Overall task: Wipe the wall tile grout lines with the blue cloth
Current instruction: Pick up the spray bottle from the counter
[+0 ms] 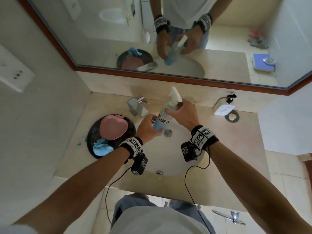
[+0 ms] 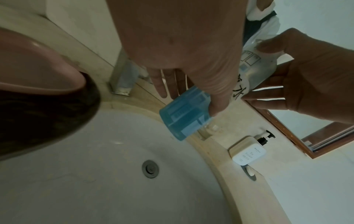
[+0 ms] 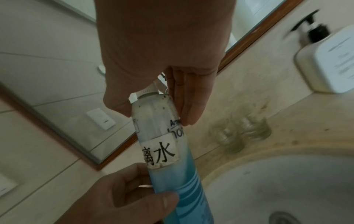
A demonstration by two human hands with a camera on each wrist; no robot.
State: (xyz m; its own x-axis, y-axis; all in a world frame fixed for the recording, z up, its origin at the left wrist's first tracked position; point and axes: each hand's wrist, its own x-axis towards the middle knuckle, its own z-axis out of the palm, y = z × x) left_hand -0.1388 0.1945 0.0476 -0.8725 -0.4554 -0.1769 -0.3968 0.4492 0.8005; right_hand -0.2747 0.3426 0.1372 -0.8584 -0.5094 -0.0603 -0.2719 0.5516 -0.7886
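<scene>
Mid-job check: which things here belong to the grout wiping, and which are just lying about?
Job:
- blue cloth, lying in the dark bowl
- spray bottle, left hand at its base, right hand near its top

Lying about:
- pink dish
- soap dispenser
- faucet
- two glasses

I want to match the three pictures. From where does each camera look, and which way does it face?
Head: above, looking down at the sink; both forearms, both hands.
Left wrist: under the left hand, facing the spray bottle; right hand's fingers.
Right wrist: under the right hand, toward the mirror; left hand below.
All share the bottle.
</scene>
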